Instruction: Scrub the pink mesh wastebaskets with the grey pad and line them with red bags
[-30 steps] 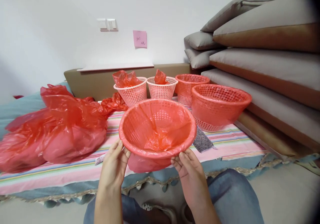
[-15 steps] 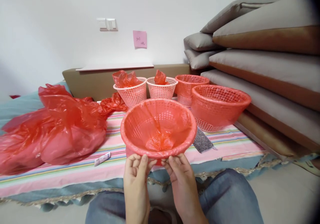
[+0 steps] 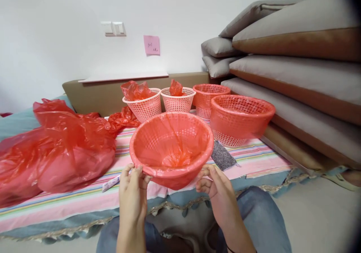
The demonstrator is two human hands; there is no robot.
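A red mesh basket (image 3: 201,153) stands tilted toward me on the striped cloth, lined with a thin red plastic bag (image 3: 180,157). The bag's film folds over the rim and bunches up at the bottom. At the front left, my left hand (image 3: 133,187) has its thumb and fingers closed on the lined rim. My right hand (image 3: 218,185) is by the basket's lower right side, its fingers loosely bent and apart. Whether its fingertips touch the film is hard to see.
Two pale pink baskets (image 3: 178,103) with red bags and two red baskets (image 3: 242,115) stand behind. Red plastic bags (image 3: 76,147) are heaped left, near a small white packet (image 3: 111,183). A grey cloth piece (image 3: 223,156) lies right, beside stacked cushions (image 3: 293,72).
My hands have moved apart along the front rim, left hand to the left and right hand to the right. The basket's near side now shows between them, and the view has shifted slightly.
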